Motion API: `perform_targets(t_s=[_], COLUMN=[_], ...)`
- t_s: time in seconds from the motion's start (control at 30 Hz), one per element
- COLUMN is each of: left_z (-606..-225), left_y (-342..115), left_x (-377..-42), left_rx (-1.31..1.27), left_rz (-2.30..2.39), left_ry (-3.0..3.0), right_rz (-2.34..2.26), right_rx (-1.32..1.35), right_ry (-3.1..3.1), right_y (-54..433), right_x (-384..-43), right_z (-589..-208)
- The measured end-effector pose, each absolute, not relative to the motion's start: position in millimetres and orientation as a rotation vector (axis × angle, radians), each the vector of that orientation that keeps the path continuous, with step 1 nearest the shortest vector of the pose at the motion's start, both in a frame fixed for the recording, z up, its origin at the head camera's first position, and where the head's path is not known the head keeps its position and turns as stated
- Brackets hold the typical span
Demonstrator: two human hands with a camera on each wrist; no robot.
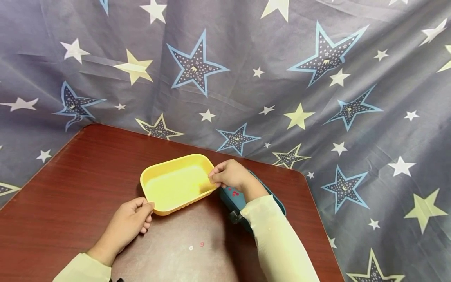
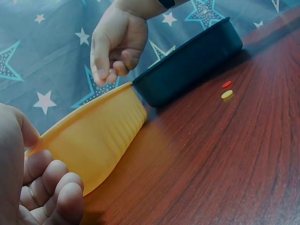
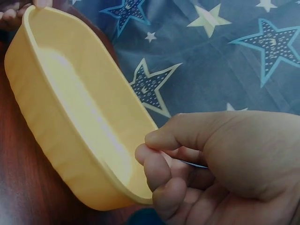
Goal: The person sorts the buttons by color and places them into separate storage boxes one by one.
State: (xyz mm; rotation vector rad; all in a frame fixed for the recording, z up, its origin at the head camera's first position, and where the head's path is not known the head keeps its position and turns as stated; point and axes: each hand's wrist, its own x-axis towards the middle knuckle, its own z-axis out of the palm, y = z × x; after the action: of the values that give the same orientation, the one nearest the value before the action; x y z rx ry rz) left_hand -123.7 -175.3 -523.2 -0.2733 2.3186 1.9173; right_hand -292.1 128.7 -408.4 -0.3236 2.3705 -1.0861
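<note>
A yellow oblong tray (image 1: 176, 207) with rounded corners sits at mid-table, low over the wood. My left hand (image 1: 128, 221) pinches its near left rim between thumb and curled fingers. At the tray's right end is my right hand (image 1: 232, 176), thumb and fingertips drawn together. In the left wrist view the right hand (image 2: 119, 47) hangs just above the yellow rim, fingertips down. I cannot tell whether something small is between those fingertips. Partly hidden under the right forearm, a dark teal tray (image 1: 237, 199) stands close beside the yellow one, with several small red discs (image 1: 235, 193) in it.
Two small discs lie on the reddish-brown table (image 1: 105, 172) near the front: a pale one (image 1: 191, 248) and a red one (image 1: 202, 244). A star-patterned curtain (image 1: 246, 98) hangs along the back and right edges. A dark device (image 1: 235, 216) shows under the right wrist.
</note>
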Motion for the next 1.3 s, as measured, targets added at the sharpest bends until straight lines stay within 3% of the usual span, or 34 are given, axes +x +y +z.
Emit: perform_targets(t_s=[0.4, 0.6, 0.83, 1.3], left_z=[-527, -526, -526, -526], left_y=[-177, -178, -176, -175], left_x=[-124, -123, -123, -123], left_rx=[-0.256, -0.268, -0.262, -0.253], left_rz=[1.919, 1.92, 1.928, 1.939], left_ry=[2.329, 2.326, 2.33, 2.328], right_rz=[-0.864, -0.728, -0.667, -0.618], right_rx=[-0.606, -0.782, -0.807, -0.859], right_ry=[2.408, 2.43, 2.473, 2.585], right_y=[145, 140, 140, 140], right_x=[-241, -196, -157, -140], right_z=[-396, -425, -462, -480])
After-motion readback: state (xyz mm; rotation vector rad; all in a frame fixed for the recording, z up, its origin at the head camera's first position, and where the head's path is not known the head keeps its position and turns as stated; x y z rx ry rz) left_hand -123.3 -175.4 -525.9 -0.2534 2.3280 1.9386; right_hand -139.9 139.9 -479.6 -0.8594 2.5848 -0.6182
